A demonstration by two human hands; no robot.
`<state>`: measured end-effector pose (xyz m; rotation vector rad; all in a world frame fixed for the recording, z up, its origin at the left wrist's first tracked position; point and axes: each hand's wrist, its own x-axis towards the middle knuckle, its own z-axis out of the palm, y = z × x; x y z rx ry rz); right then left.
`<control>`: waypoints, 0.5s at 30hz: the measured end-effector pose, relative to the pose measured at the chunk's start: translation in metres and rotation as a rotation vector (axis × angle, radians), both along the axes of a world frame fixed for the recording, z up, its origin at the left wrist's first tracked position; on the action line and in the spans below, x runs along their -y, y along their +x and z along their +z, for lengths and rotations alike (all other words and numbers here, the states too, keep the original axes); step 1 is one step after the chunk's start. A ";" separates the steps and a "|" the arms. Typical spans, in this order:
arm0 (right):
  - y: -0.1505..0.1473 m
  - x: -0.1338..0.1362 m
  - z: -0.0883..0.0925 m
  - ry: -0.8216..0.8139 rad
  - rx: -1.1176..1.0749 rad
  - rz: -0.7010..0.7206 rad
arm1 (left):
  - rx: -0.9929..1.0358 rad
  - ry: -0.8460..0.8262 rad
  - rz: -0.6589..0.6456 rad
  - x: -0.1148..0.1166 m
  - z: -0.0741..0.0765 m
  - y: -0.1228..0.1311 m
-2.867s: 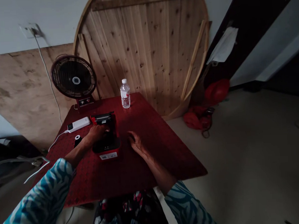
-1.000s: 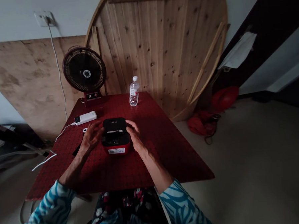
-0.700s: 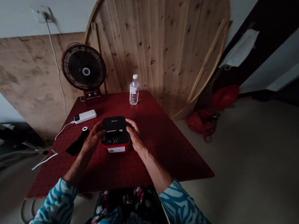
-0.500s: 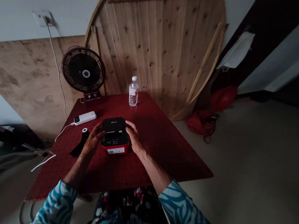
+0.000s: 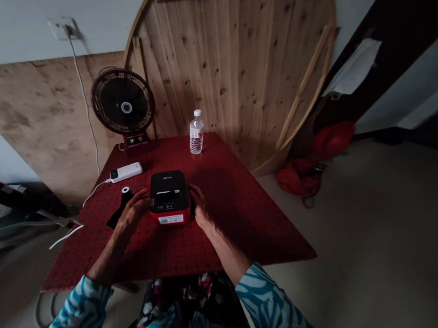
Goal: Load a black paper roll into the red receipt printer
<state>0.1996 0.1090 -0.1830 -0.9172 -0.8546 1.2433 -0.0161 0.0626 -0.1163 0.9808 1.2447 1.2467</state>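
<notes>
A small black-topped, red-bodied label printer (image 5: 170, 198) sits on the red table, its lid down and a white printed sticker on its front. My left hand (image 5: 135, 207) lies along the printer's left side, fingers reaching forward against it. On the opposite side, my right hand (image 5: 199, 204) curves its fingers around the right edge. The printer is held between both hands; some fingertips are hidden by its body. Just left of my left hand is a black object with a white round end (image 5: 125, 190), partly covered by that hand.
A white power bank (image 5: 126, 172) with a cable lies behind on the left. At the table's (image 5: 244, 231) back stand a fan (image 5: 126, 108) and a water bottle (image 5: 196, 133). A large round wooden board (image 5: 231, 60) leans on the wall. Red bags (image 5: 300, 175) rest on the floor at right.
Both hands have slid down from the printer's lid edges to its sides. The lid sits lower and flatter than before. The view has shifted slightly.
</notes>
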 end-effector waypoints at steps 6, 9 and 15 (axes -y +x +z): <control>-0.001 0.000 0.000 0.020 0.003 0.024 | -0.102 0.007 -0.064 -0.006 0.010 -0.005; -0.001 0.001 0.001 0.021 0.015 0.016 | -0.169 0.031 -0.110 -0.008 0.015 -0.007; -0.002 0.004 0.006 0.003 -0.015 0.009 | -0.171 0.050 -0.115 -0.008 0.009 -0.008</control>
